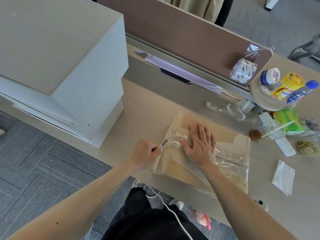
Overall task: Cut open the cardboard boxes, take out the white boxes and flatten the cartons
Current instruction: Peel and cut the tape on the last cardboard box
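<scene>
Brown cardboard box (204,163), clear glossy tape (225,155); white boxes (69,66); white tape roll (243,71), black print.

No legible text. Tape roll (243,71) at 2 o'clock carries repeated dark print, too blurred to read; yellow bottle (286,86) label beside it is likewise unreadable.
</scene>
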The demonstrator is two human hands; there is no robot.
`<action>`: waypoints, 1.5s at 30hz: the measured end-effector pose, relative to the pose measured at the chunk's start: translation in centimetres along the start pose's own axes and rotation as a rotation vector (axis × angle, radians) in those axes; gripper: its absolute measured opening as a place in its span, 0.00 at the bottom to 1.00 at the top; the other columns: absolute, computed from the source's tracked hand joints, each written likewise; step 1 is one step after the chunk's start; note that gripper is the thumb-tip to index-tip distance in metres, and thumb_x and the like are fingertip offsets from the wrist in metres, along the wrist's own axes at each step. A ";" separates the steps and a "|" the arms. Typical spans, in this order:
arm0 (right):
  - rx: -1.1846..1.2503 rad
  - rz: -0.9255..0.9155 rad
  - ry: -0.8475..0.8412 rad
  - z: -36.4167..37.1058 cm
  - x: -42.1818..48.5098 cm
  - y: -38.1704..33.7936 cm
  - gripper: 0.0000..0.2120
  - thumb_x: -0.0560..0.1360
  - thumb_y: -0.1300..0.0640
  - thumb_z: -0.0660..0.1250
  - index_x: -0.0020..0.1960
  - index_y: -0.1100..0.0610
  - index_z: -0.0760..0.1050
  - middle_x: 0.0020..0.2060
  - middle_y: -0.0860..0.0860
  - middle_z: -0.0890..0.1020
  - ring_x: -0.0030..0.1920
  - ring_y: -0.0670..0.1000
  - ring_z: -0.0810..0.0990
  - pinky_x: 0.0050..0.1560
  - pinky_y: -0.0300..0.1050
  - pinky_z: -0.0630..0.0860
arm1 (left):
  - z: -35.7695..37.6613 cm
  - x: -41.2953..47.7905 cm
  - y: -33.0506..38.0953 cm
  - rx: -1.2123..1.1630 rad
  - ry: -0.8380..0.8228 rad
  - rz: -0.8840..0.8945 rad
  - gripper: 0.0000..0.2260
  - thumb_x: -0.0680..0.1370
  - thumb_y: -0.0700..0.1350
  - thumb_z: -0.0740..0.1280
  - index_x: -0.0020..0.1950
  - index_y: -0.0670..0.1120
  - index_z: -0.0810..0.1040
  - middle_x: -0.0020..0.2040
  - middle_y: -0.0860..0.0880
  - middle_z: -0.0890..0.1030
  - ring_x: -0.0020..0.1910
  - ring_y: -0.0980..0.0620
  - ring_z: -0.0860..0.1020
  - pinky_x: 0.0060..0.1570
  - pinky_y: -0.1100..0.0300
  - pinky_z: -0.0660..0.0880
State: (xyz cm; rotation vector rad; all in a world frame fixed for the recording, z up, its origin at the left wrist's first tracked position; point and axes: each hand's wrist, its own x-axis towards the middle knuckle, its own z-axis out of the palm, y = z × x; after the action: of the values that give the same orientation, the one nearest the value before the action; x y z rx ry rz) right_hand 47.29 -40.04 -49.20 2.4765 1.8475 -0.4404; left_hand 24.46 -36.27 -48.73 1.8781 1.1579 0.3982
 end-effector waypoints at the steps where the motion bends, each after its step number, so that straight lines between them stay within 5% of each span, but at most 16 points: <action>1: -0.001 0.000 0.001 0.0 0.0 0.0 0.38 0.73 0.30 0.42 0.80 0.44 0.49 0.80 0.49 0.45 0.79 0.53 0.42 0.78 0.56 0.41 | 0.0 -0.1 0.1 -0.008 -0.002 -0.005 0.23 0.80 0.40 0.63 0.27 0.46 0.60 0.22 0.52 0.59 0.21 0.53 0.62 0.24 0.61 0.58; 8: 0.005 -0.010 0.002 -0.1 -0.2 0.0 0.39 0.72 0.29 0.41 0.80 0.44 0.49 0.80 0.49 0.46 0.79 0.54 0.42 0.78 0.56 0.41 | -0.1 -1.1 0.3 -0.054 -0.025 -0.060 0.22 0.81 0.38 0.62 0.27 0.45 0.62 0.21 0.53 0.61 0.19 0.55 0.64 0.21 0.65 0.57; 13: 0.015 -0.007 -0.007 0.0 -0.1 0.0 0.34 0.77 0.33 0.50 0.79 0.44 0.50 0.80 0.50 0.46 0.79 0.54 0.43 0.77 0.57 0.41 | 0.1 -1.9 0.6 -0.068 -0.016 -0.092 0.22 0.81 0.39 0.62 0.27 0.44 0.63 0.21 0.51 0.62 0.17 0.54 0.66 0.19 0.61 0.59; 24: 0.028 -0.019 0.006 -0.1 -0.1 0.0 0.33 0.79 0.34 0.54 0.80 0.44 0.51 0.80 0.50 0.47 0.79 0.54 0.43 0.77 0.57 0.42 | -0.3 -3.8 -0.2 -0.102 -0.080 -0.129 0.21 0.81 0.41 0.63 0.30 0.35 0.65 0.24 0.46 0.65 0.22 0.54 0.63 0.25 0.58 0.58; 30: 0.099 -0.035 0.012 -0.2 -0.1 0.4 0.33 0.78 0.34 0.55 0.79 0.45 0.54 0.80 0.50 0.49 0.79 0.53 0.44 0.77 0.55 0.41 | -0.8 -2.1 -3.5 -0.388 0.149 -0.499 0.12 0.81 0.45 0.66 0.43 0.39 0.81 0.31 0.44 0.77 0.26 0.49 0.77 0.24 0.61 0.71; 33: 0.236 -0.071 0.042 -0.6 -0.3 1.0 0.38 0.73 0.31 0.51 0.77 0.49 0.63 0.79 0.51 0.56 0.79 0.53 0.50 0.77 0.52 0.44 | -0.5 0.0 -5.5 -0.208 0.159 -0.551 0.14 0.81 0.46 0.65 0.36 0.43 0.77 0.28 0.46 0.77 0.28 0.49 0.79 0.26 0.66 0.70; 35: 0.327 -0.077 0.057 -0.7 -0.9 1.8 0.38 0.70 0.32 0.52 0.74 0.52 0.69 0.77 0.53 0.62 0.78 0.55 0.56 0.76 0.52 0.49 | -0.3 1.3 -7.0 -0.025 0.140 -0.535 0.16 0.79 0.47 0.66 0.32 0.46 0.72 0.27 0.47 0.71 0.28 0.49 0.72 0.29 0.59 0.63; 41: 0.346 -0.062 0.128 -0.1 -3.8 4.8 0.21 0.71 0.48 0.70 0.63 0.52 0.77 0.68 0.54 0.71 0.69 0.56 0.69 0.68 0.47 0.56 | 0.6 3.1 -11.6 0.181 -0.015 -0.474 0.25 0.74 0.51 0.69 0.26 0.49 0.57 0.26 0.50 0.57 0.29 0.51 0.56 0.33 0.52 0.51; 45: 0.344 -0.046 0.185 0.3 -5.0 6.2 0.22 0.70 0.45 0.69 0.62 0.50 0.78 0.63 0.51 0.72 0.64 0.53 0.72 0.68 0.52 0.63 | 0.7 2.7 -13.2 0.162 -0.101 -0.532 0.10 0.62 0.53 0.64 0.28 0.47 0.69 0.29 0.48 0.70 0.32 0.49 0.68 0.36 0.57 0.60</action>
State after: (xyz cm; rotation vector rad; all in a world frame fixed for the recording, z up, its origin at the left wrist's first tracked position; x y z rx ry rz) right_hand 51.77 -46.64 -49.22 2.7827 2.0550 -0.5956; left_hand 18.87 -31.91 -60.23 1.6156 1.5913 -0.0885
